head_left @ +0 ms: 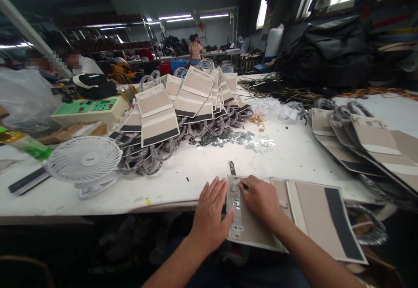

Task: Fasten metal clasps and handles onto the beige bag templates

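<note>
A beige bag panel [256, 229] with metal fittings along its left edge lies at the table's front edge. My left hand [210, 214] rests along that edge, fingers stretched out and thumb over the panel. My right hand [261, 196] is closed in a pinch above the panel's upper part; a small dark tip pokes out of the fingers, but what it belongs to is hidden. Just beyond the panel lies a dark metal strip with holes [232, 167]. Under my right forearm another beige panel section [318, 214] extends rightward, with a black band and a plastic-wrapped handle [369, 225].
A heap of beige bag pieces [196, 89] stands behind, with loose metal plates [225, 137] and gold-coloured bits [256, 120] before it. A white fan [86, 159] stands left, near a green control box [91, 109]. More bag pieces [375, 135] are stacked right. People work farther back.
</note>
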{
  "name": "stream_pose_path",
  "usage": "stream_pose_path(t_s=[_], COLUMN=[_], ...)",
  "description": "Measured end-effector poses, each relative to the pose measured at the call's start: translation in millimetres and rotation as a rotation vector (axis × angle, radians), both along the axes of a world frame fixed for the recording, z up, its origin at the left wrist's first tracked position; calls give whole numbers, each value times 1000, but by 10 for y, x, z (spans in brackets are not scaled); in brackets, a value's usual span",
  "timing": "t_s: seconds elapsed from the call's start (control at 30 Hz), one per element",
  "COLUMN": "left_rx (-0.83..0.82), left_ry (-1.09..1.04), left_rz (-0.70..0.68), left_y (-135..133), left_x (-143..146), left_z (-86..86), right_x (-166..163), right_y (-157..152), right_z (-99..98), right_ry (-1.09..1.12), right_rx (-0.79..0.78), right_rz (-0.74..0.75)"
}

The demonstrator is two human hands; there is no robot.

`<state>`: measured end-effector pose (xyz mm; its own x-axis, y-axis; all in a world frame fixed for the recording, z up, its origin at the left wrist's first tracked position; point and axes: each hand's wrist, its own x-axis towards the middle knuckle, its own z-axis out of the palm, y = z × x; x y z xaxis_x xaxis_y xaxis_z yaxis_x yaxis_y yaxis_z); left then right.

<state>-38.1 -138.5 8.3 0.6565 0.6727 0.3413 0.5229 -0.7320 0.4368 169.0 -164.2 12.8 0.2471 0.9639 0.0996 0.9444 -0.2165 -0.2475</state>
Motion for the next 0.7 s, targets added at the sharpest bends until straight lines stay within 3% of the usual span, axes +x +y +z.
stream_pose_path(t_s=[0.17, 0.4, 0.7], left_rx=[-20, 53, 94], left_ry=[291, 299, 361], left_rz=[-63, -82, -133], left_y=[303, 315, 381], left_x=[261, 165, 159], left_z=[-46, -106, -170], right_x=[-55, -251, -274], right_y=[-64, -127, -48], right_z=[-67, -258, -267], right_ry=[-31, -32, -39], right_rx=[40, 93, 45], right_rz=[-14, -50, -19])
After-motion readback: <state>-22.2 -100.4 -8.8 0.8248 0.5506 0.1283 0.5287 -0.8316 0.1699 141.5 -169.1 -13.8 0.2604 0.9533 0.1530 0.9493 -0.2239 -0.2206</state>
